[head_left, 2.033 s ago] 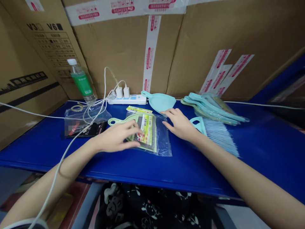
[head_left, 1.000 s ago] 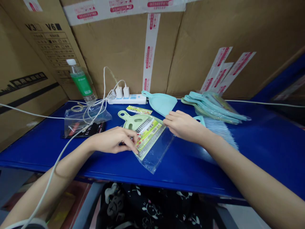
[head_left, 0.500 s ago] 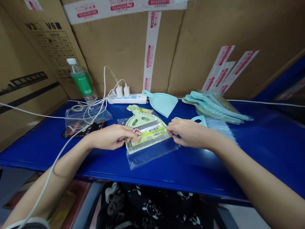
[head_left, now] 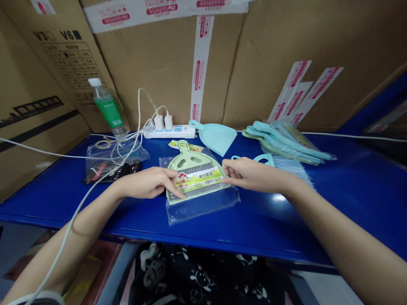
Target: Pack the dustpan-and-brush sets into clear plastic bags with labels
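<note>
A light green dustpan and brush set [head_left: 187, 162] lies in a clear plastic bag [head_left: 203, 207] on the blue table, its handle pointing away from me. A yellow-green label [head_left: 203, 177] with a red mushroom house crosses the grey bristles. At the left edge of the set is my left hand [head_left: 152, 183], closed on the edge with the index finger stretched over the bag. My right hand [head_left: 244, 173] pinches the set's right edge, fingers curled. Just behind my right hand, a light blue brush [head_left: 289, 167] with pale bristles is partly covered by the forearm.
A light blue dustpan [head_left: 218, 136] lies at the back, beside a white power strip [head_left: 171, 132] with plugs and cables. Several bagged dustpan sets [head_left: 286, 142] are stacked at right. Left stand a green-labelled bottle [head_left: 110, 110] and a phone [head_left: 124, 171] under plastic. Cardboard boxes [head_left: 165, 63] wall the back.
My left index finger has straightened and reaches lower on the set. The fingers of my right hand have curled in at the right edge. The packaged set has turned slightly.
</note>
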Action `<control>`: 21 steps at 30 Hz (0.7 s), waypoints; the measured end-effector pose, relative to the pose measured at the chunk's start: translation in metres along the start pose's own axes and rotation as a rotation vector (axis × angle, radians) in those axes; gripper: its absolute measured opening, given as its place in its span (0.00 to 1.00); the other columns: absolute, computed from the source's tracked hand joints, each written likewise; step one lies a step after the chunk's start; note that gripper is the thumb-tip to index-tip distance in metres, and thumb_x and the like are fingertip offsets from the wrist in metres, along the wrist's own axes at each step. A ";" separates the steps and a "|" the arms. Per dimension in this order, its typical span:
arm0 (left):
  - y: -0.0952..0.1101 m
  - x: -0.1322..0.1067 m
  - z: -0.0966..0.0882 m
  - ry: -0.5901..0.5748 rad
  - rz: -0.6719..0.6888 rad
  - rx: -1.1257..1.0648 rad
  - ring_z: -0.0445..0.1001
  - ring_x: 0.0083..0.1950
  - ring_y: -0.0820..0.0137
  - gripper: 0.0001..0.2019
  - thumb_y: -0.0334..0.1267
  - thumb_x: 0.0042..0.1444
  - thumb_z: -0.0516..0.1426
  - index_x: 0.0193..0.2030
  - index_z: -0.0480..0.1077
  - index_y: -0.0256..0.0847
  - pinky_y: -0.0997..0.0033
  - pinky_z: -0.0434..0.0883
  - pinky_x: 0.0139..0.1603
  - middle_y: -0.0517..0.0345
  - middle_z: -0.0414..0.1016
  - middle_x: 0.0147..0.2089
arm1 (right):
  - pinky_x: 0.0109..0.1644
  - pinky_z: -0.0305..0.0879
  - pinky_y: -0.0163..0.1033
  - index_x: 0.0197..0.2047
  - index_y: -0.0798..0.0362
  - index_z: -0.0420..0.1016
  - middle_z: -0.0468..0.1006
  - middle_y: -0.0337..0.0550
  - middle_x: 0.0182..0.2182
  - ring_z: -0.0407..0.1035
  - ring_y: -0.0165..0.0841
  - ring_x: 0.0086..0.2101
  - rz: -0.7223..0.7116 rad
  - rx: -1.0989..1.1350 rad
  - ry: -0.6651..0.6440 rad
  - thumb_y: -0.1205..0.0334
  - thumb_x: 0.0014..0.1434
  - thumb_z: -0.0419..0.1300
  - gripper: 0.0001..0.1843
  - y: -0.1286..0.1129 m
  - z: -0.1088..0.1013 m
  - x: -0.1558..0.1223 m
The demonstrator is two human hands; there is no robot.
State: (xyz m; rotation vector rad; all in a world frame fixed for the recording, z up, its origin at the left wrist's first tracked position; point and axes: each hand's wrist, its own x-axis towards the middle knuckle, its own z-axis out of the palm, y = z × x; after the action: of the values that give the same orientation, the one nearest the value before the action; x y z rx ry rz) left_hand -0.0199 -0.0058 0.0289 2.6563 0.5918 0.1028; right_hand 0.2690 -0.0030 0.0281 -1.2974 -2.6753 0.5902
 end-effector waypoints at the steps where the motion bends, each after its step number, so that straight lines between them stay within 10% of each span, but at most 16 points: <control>1: 0.000 0.000 0.000 -0.002 0.003 -0.003 0.65 0.33 0.73 0.25 0.20 0.58 0.47 0.49 0.77 0.50 0.79 0.64 0.34 0.57 0.68 0.34 | 0.30 0.54 0.37 0.27 0.48 0.56 0.68 0.35 0.20 0.61 0.31 0.24 0.011 0.000 -0.001 0.56 0.58 0.54 0.12 0.001 0.001 0.001; 21: -0.001 0.001 -0.002 -0.030 0.013 -0.049 0.63 0.32 0.73 0.25 0.19 0.59 0.46 0.45 0.79 0.49 0.77 0.65 0.33 0.58 0.64 0.30 | 0.28 0.52 0.36 0.25 0.48 0.55 0.67 0.34 0.19 0.61 0.30 0.22 0.090 0.055 -0.085 0.58 0.57 0.57 0.14 -0.010 0.004 0.000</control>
State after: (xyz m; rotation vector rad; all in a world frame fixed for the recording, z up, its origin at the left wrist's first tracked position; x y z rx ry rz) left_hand -0.0198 -0.0042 0.0304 2.6094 0.5561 0.0806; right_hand 0.2611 -0.0099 0.0281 -1.4141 -2.6580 0.7407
